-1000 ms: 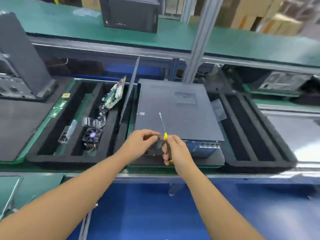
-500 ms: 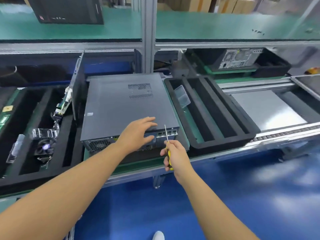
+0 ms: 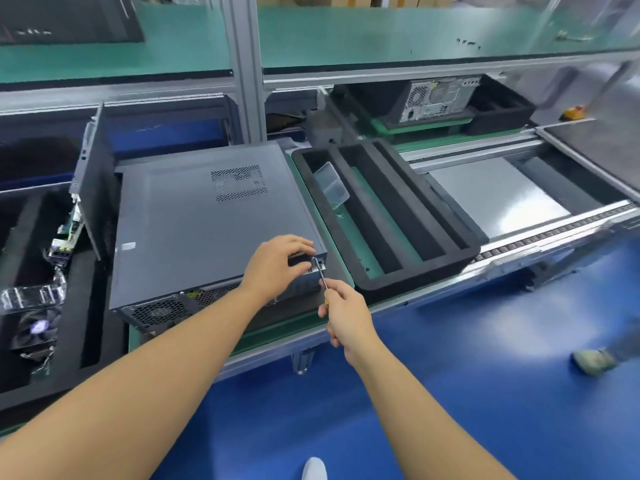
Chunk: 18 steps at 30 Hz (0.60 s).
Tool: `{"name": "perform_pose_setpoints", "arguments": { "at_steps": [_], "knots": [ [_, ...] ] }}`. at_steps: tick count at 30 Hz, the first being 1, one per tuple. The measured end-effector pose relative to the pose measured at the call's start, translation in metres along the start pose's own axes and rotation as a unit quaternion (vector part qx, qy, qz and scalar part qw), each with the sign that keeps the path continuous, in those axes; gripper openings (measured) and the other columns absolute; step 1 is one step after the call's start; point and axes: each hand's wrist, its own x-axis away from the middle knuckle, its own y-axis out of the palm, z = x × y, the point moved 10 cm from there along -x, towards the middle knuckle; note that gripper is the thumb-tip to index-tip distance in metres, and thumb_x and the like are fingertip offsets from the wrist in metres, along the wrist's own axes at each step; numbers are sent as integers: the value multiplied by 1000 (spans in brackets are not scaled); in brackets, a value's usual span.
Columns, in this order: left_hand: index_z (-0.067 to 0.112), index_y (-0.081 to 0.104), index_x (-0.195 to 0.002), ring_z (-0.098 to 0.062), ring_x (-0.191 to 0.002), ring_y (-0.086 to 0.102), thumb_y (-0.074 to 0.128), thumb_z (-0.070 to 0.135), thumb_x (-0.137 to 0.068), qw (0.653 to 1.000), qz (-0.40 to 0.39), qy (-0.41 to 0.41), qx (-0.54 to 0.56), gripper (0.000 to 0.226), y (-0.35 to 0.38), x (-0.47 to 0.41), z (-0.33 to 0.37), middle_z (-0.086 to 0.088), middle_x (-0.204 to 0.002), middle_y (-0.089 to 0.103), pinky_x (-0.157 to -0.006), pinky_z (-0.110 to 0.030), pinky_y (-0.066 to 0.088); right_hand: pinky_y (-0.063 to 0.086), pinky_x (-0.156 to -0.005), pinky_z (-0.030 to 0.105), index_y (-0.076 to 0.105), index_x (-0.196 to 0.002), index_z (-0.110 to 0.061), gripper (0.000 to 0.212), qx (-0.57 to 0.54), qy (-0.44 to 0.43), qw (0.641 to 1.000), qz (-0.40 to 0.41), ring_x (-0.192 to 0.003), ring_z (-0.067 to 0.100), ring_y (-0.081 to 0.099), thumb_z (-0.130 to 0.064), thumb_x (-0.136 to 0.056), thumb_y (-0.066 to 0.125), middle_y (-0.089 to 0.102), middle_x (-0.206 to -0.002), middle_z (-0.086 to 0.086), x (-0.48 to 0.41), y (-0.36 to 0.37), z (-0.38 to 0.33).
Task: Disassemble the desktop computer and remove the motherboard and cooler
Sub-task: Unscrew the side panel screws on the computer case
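A dark grey desktop computer case (image 3: pixel 201 223) lies flat on the conveyor, its closed side panel facing up and its rear panel toward me. My left hand (image 3: pixel 277 265) grips the near right corner of the case, fingers over the top edge and thumb on the rear panel. My right hand (image 3: pixel 346 317) holds a yellow-handled screwdriver (image 3: pixel 321 277), whose tip meets the rear panel at that corner beside my left thumb. The motherboard and cooler inside the case are hidden.
A black foam tray (image 3: pixel 408 237) with long slots and a clear plastic box (image 3: pixel 332 183) lies right of the case. Left, another foam tray (image 3: pixel 83 327) holds a fan, a circuit board and a standing panel. Another computer (image 3: pixel 436 97) sits behind. A person's foot (image 3: pixel 592 360) is on the blue floor.
My view swung right and closer. My left hand slid to the case's near right corner and closed on it. The screwdriver came down from pointing upward to touch the rear panel.
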Motion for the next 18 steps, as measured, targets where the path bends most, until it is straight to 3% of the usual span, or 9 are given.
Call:
{"name": "perform_pose_setpoints", "arguments": {
  "at_steps": [7, 18],
  "knots": [
    [33, 76, -95, -7, -102, 60, 77, 31, -84, 998, 55, -24, -29, 11, -1, -1, -1, 19, -109, 69, -88, -43, 50, 29, -38, 21, 61, -126, -36, 33, -7, 4, 1000, 6, -38, 8, 32, -24, -103, 41, 58, -62, -7, 0, -2, 9],
    [30, 78, -95, -5, -106, 60, 78, 32, -83, 997, 67, -33, -37, 12, -1, 0, -4, 18, -109, 70, -89, -42, 51, 30, -40, 21, 62, -123, -37, 32, 13, -17, 1000, 5, -41, 6, 34, -24, -103, 40, 57, -59, -10, -2, -2, 3]
  ]
}}
